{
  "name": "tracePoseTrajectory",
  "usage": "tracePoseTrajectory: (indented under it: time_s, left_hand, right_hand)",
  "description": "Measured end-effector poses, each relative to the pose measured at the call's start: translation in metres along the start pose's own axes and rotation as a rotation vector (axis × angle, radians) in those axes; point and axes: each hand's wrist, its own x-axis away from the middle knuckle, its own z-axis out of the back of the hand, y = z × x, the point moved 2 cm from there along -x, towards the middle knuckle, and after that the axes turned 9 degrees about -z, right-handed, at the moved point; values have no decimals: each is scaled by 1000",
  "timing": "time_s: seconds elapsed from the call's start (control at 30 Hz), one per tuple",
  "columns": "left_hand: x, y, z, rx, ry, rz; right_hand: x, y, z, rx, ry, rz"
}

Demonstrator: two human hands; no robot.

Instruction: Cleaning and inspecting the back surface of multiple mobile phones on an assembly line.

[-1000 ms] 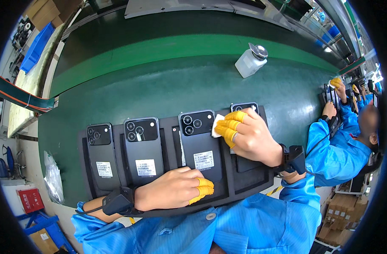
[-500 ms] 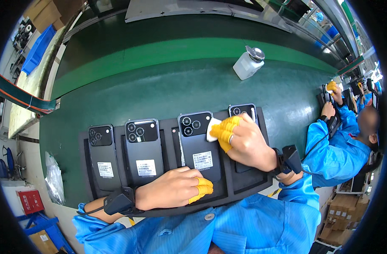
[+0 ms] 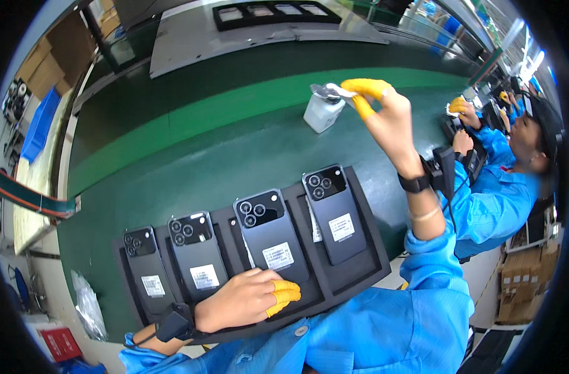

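Observation:
My left hand (image 3: 239,300), in yellow finger cots, is closed at the lower end of the third smartphone (image 3: 271,237) from the left, with its thumb hidden. My right hand (image 3: 387,121), also in yellow finger cots, reaches forward and pinches a white wipe (image 3: 342,91). That wipe is at the metal top of a white pump bottle (image 3: 324,113). Four dark smartphones lie back up in a black foam tray (image 3: 377,262); each bears a white label. The rightmost smartphone (image 3: 335,215) lies slightly tilted in its slot.
Beyond the green table (image 3: 234,165) a grey panel (image 3: 191,40) carries another black tray (image 3: 225,23). A clear plastic bag (image 3: 88,305) lies at the left edge. On the right, a co-worker in blue (image 3: 499,206) handles a wipe. A blue bin (image 3: 40,128) stands far left.
My right hand has moved from the third smartphone forward to the pump bottle, carrying the wipe. The rightmost smartphone is now uncovered. My left hand stays by the third smartphone; the view has shifted.

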Motion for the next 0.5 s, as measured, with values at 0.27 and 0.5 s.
tracePoseTrajectory:
  time_s: [0.27,0.5]
  left_hand:
    - [-1,0,1,3,7,-4]
    - [-3,3,2,-15,6,-13]
  right_hand:
    - [-20,45,-36,121,-23,5]
    - [2,29,-25,112,-170,-41]
